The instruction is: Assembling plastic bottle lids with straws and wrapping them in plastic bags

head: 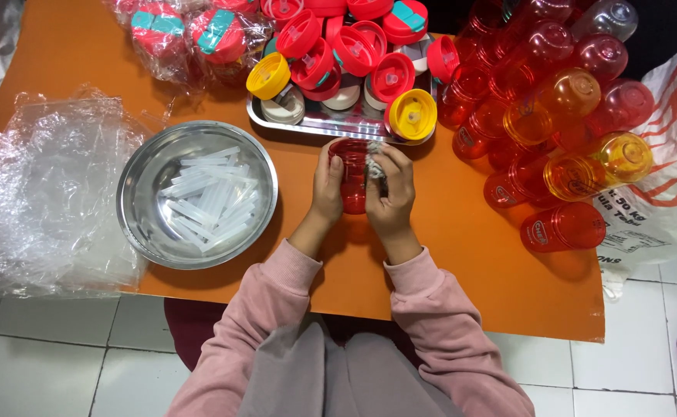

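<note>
Left hand (327, 188) is wrapped around a red bottle (352, 176) on the orange table (470, 239); right hand (392, 193) pinches a small cloth (375, 164) at its mouth. Steel bowl (145, 224) of clear straws (211, 202) sits just left.

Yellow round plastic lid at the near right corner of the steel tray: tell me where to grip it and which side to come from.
Take the yellow round plastic lid by its rim, fingers on opposite edges, coming from above and the near right. It leans tilted on the rectangular steel tray corner, its rim exposed there, while red plastic lids crowd its far side. This is a judgement from one view.
</note>
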